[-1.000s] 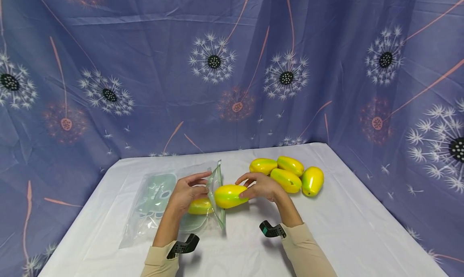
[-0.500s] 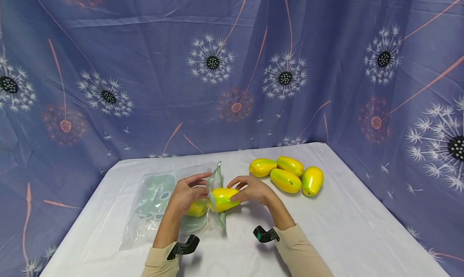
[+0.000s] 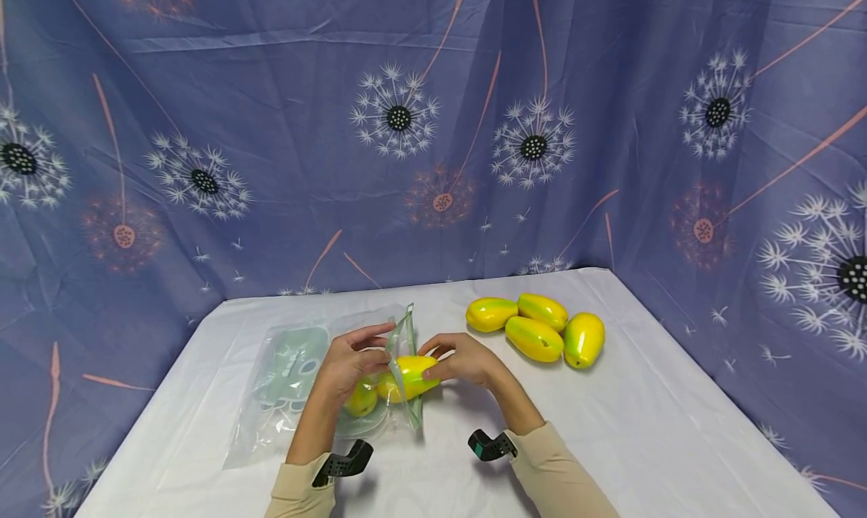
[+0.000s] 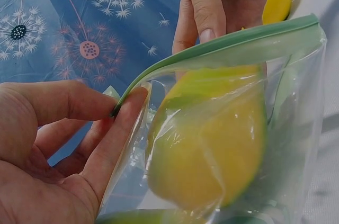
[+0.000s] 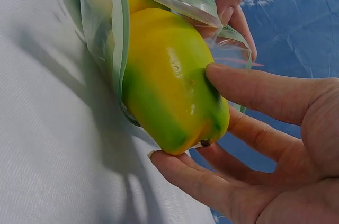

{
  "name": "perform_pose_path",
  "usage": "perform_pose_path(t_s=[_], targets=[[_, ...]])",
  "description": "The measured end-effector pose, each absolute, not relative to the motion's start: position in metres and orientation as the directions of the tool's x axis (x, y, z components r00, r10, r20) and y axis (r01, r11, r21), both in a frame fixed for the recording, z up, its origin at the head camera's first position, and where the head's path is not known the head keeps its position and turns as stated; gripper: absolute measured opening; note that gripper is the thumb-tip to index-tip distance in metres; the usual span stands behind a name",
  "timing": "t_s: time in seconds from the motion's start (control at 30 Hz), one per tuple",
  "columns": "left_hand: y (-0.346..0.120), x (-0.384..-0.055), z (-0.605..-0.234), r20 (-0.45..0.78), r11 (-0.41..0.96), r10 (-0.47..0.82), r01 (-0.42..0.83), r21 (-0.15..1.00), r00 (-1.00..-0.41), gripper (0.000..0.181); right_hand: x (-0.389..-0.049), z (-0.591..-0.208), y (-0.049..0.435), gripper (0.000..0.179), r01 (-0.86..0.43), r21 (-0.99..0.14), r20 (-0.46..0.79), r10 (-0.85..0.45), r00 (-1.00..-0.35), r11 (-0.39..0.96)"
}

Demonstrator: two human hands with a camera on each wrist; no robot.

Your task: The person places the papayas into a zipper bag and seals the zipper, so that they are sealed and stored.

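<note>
A clear zip bag (image 3: 254,435) with a green-edged mouth and a pale green print lies on the table, its mouth toward the right. My left hand (image 3: 344,366) pinches the bag's rim (image 4: 217,46) between thumb and fingers, so the mouth gapes. With thumb and fingers my right hand (image 3: 467,358) grips the end of a yellow-green papaya (image 5: 169,75). That papaya is partly inside the mouth, its near end still outside. Deeper in the bag lies another papaya (image 3: 361,400), partly covered by the left hand.
Several more papayas (image 3: 533,338) lie grouped on the white tablecloth (image 3: 650,428) to the right, beyond the right hand. A blue curtain (image 3: 291,164) with dandelion prints hangs behind and beside the table.
My right hand has moved left, pushing the papaya from the bag's mouth partway in. The papaya inside has shifted a little left. The left hand stays on the rim.
</note>
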State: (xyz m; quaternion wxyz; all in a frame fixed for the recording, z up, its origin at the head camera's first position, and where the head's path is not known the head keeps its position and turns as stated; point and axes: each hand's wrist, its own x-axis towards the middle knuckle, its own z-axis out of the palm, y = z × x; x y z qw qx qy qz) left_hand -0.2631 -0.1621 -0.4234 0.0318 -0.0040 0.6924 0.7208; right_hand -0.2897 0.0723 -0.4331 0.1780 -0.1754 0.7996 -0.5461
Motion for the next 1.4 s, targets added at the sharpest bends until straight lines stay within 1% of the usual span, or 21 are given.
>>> perform_pose_path(t_s=[0.07,0.2,0.33,0.5,0.83,1.07,1.4], targets=[[-0.162,-0.2628,-0.423,-0.05,-0.03,0.037,-0.052,0.998,-0.998,0.055,-0.2893,-0.4335,0.0717,0.036,-0.092,-0.937,-0.084,-0.475,-0.876,0.337],[-0.1625,-0.262,-0.4222,-0.051,-0.022,0.036,-0.052,0.998,-0.998,0.053,-0.2886,-0.4337,0.0713,0.038,-0.063,-0.946,-0.101,-0.473,-0.875,0.318],[-0.163,-0.2605,-0.4217,-0.054,-0.022,0.037,-0.055,0.998,-0.998,0.053,-0.2889,-0.4331,0.0727,0.04,-0.02,-0.941,-0.147,-0.462,-0.875,0.338],[-0.1632,-0.2599,-0.4227,-0.061,-0.021,0.034,-0.062,0.998,-0.998,0.054,-0.2898,-0.4337,0.0758,0.037,-0.002,-0.932,-0.18,-0.468,-0.865,0.363],[-0.163,-0.2609,-0.4236,-0.059,-0.026,0.033,-0.06,0.998,-0.998,0.054,-0.2913,-0.4372,0.0766,0.039,-0.011,-0.92,-0.188,-0.467,-0.864,0.392],[-0.1626,-0.2617,-0.4237,-0.061,-0.024,0.032,-0.061,0.998,-0.998,0.053,-0.2914,-0.4386,0.0752,0.038,0.028,-0.935,-0.204,-0.471,-0.858,0.354],[-0.1618,-0.2625,-0.4247,-0.055,-0.027,0.026,-0.055,0.998,-0.998,0.052,-0.288,-0.4371,0.0695,0.037,0.009,-0.938,-0.19,-0.492,-0.85,0.346]])
